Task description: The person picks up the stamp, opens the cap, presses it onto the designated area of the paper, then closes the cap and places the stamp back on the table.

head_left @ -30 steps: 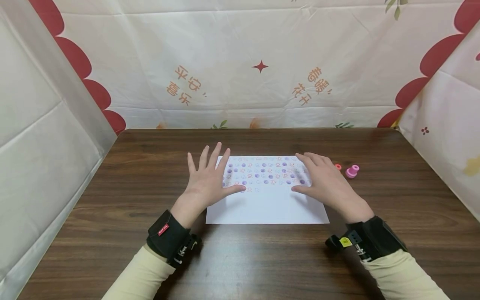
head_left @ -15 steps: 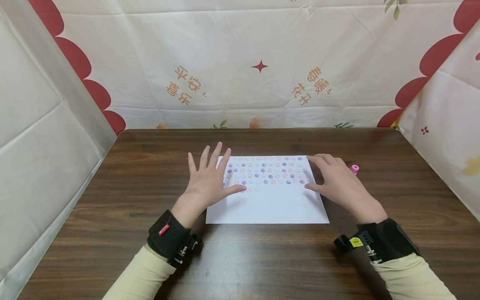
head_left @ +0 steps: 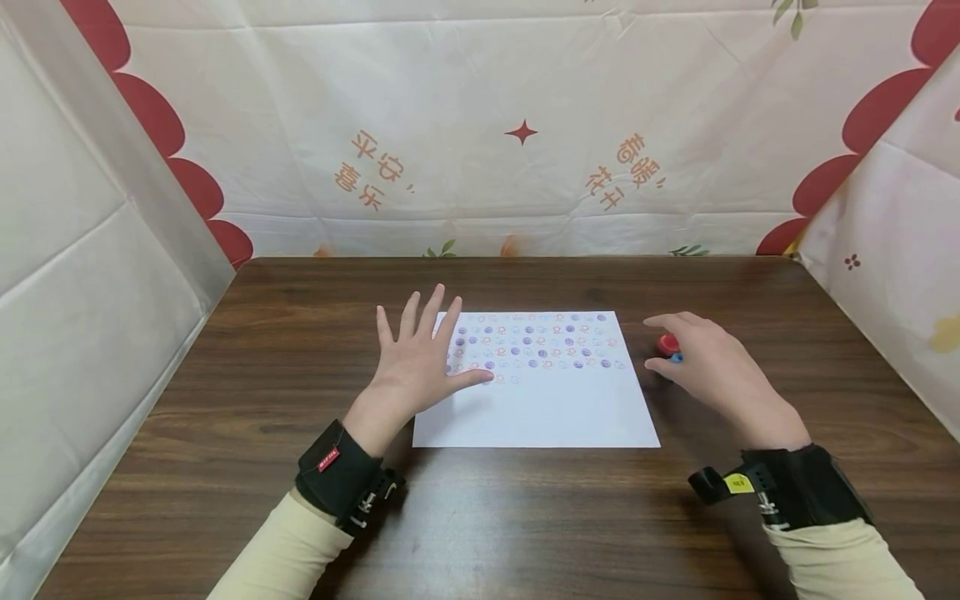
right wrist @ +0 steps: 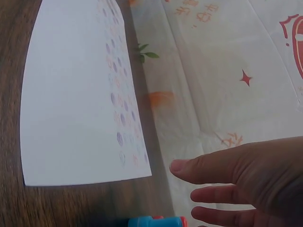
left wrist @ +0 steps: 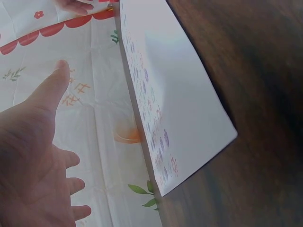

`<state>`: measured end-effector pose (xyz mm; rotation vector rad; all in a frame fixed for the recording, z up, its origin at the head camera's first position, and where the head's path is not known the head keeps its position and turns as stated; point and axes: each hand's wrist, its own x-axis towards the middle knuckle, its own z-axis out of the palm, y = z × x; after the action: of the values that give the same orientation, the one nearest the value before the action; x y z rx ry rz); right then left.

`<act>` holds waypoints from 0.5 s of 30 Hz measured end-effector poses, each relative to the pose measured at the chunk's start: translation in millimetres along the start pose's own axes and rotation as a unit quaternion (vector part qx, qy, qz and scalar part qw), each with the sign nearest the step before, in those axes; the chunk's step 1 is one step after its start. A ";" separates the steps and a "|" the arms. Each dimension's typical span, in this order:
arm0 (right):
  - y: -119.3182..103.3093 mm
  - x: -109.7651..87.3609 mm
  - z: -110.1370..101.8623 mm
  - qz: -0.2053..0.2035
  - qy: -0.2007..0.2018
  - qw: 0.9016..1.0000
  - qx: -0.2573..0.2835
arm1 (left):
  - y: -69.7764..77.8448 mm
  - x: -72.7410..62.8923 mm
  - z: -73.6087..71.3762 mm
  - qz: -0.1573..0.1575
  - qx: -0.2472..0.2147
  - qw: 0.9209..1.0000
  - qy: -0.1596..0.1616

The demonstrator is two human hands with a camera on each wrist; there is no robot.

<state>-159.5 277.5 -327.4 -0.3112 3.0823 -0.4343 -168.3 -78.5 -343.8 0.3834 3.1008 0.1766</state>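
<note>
A white sheet of paper (head_left: 536,412) lies flat on the brown table, its far half covered by rows of small purple, red and pale blue stamped marks. Over its left edge, my left hand (head_left: 411,367) spreads its fingers and holds nothing. My right hand (head_left: 708,362) is to the right of the sheet, its fingers relaxed and thumb apart. Partly hidden by that hand are a red stamp (head_left: 668,344) and a blue stamp (head_left: 677,357), seen between thumb and forefinger in the head view. The right wrist view shows the blue stamp's end (right wrist: 158,222) below the fingers.
Wood-grain table (head_left: 525,525) extends around the sheet on all sides. A printed white cloth (head_left: 480,183) hangs behind the table's far edge, with more cloth at both sides. Each wrist wears a black strap (head_left: 341,467) with a small camera.
My right hand has moved right, off the paper and over the stamps. It now covers the pink stamp seen earlier, while the red and blue ones show. The left hand stays in place.
</note>
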 end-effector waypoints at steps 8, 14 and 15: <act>8.4 -2.9 2.2 0.010 0.013 1.000 -0.001 | -1.0 -0.5 -0.1 0.000 -0.005 1.000 -0.001; 12.9 -4.9 4.7 0.022 0.012 1.000 -0.003 | -1.9 -0.7 0.7 0.002 -0.006 1.000 0.002; 13.9 -5.2 4.9 0.024 0.011 1.000 -0.003 | -2.0 -0.6 0.9 0.002 -0.006 1.000 0.002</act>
<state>-156.9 290.2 -336.1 -0.2349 3.1051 -0.4294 -168.2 -80.4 -344.9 0.3880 3.1022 0.1956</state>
